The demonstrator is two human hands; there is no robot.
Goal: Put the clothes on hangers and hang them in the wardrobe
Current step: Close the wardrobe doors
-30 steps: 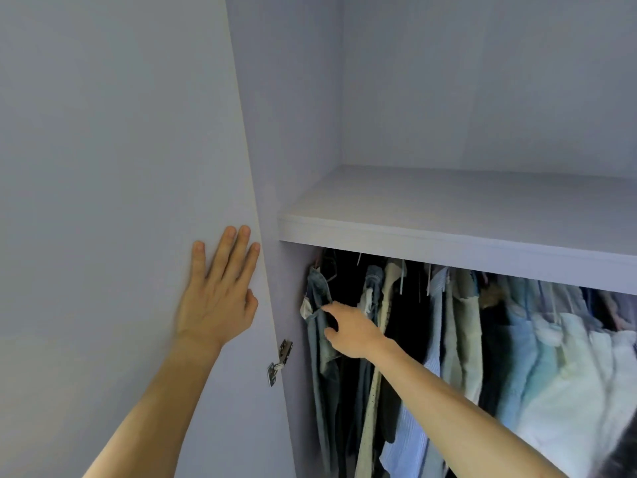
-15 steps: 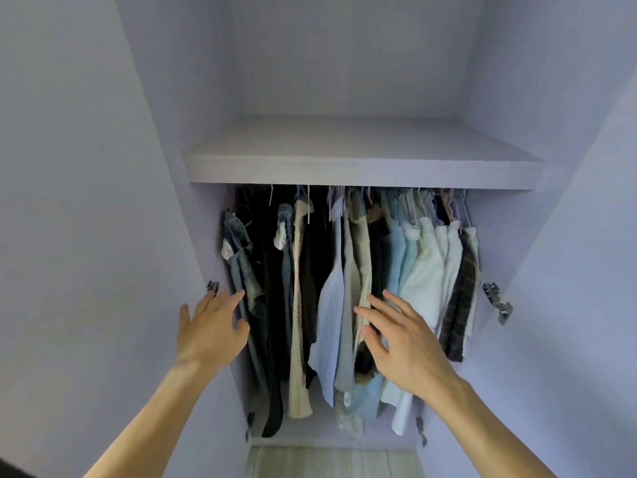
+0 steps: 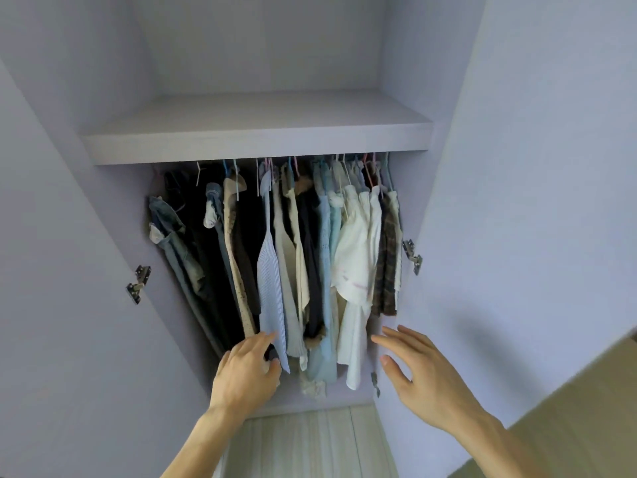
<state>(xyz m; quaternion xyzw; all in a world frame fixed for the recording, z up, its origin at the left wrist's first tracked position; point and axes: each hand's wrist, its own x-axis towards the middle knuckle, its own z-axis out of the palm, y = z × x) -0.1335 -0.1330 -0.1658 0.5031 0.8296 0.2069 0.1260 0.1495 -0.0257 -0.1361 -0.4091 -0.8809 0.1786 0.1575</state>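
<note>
Head cam, looking into the open wardrobe (image 3: 262, 46). All the clothes (image 3: 310, 253) I can see are already on hangers (image 3: 344, 167), packed tight on a rail under the shelf (image 3: 255, 146), up above both hands. No loose garment or spare hanger in view, so imo this is a check or a making-room step.

Left hand (image 3: 246, 369) is loosely curled right at the hem of the striped shirt (image 3: 270, 270). It's touching or just beside it, can't tell if it's actually pinching the fabric. Right hand (image 3: 418, 370) is released, fingers spread, holding nothing, just below and right of the white top (image 3: 355, 263), close to the door (image 3: 534, 201) edge.

Handling-wise, prob all light, soft, floppy stuff. Tugging a hem just swings it or drags it off the hanger. Better to go up and take the hanger by the hook or shoulders, then slide the bunch sideways to open a gap. Thin hooks snag on neighbours, so go easy.
</note>
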